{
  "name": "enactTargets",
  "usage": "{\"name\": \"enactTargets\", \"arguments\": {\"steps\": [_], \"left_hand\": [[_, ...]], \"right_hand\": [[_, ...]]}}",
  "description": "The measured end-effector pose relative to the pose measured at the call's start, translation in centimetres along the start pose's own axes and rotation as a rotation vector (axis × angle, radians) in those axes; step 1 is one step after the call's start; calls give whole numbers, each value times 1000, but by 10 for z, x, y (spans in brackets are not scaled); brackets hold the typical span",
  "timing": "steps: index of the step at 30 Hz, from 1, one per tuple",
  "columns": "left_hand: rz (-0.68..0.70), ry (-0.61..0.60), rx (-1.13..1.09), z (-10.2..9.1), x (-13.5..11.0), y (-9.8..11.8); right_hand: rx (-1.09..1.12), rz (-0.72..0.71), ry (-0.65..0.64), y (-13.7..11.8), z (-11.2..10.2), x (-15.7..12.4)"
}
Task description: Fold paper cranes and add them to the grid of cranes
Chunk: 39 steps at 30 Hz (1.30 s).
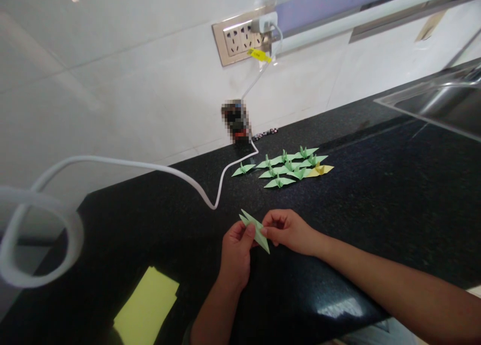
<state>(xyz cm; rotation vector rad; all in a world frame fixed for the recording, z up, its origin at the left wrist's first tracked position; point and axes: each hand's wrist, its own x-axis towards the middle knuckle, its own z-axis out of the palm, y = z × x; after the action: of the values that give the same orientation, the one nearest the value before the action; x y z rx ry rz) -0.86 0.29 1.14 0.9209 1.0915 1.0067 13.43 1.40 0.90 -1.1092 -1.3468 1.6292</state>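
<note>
Above the dark countertop, a partly folded light green origami paper [258, 230] is pinched from both sides. My left hand [238, 247] has its thumb pressed on the paper's left side, with the fingers behind. From the right, my right hand [288, 229] grips the paper's edge between thumb and forefinger. Two narrow points stick out at the upper left and one end points down to the right. Beyond my hands, several finished green paper cranes [278, 181] stand grouped on the counter, with one yellow paper crane [320, 170] at their right end.
A stack of yellow paper sheets [147, 305] lies at the lower left. A white cable [180, 173] loops across the left side toward a blurred-out upright object [236, 120] by the wall. A wall socket [235, 39] holds a plugged-in charger. At the right is a metal sink [432, 107].
</note>
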Motion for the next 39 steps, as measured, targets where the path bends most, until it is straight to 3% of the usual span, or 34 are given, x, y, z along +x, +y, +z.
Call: {"name": "enactTargets", "arguments": {"steps": [6, 8, 11, 13, 16, 29, 39], "left_hand": [[29, -27, 265, -4, 2, 3], [155, 84, 357, -5, 2, 3], [489, 300, 597, -5, 0, 2], [661, 263, 803, -5, -2, 1], [744, 167, 919, -3, -4, 1], [697, 84, 907, -6, -3, -2], [552, 101, 717, -8, -1, 0]], "right_hand": [[-26, 19, -94, 3, -1, -1], [-22, 11, -41, 5, -1, 0], [-17, -17, 85, 8, 0, 3], [-33, -44, 131, 9, 1, 3], [-47, -62, 122, 9, 2, 3], [-63, -56, 49, 5, 1, 2], [-126, -119, -20, 2, 2, -2]]}}
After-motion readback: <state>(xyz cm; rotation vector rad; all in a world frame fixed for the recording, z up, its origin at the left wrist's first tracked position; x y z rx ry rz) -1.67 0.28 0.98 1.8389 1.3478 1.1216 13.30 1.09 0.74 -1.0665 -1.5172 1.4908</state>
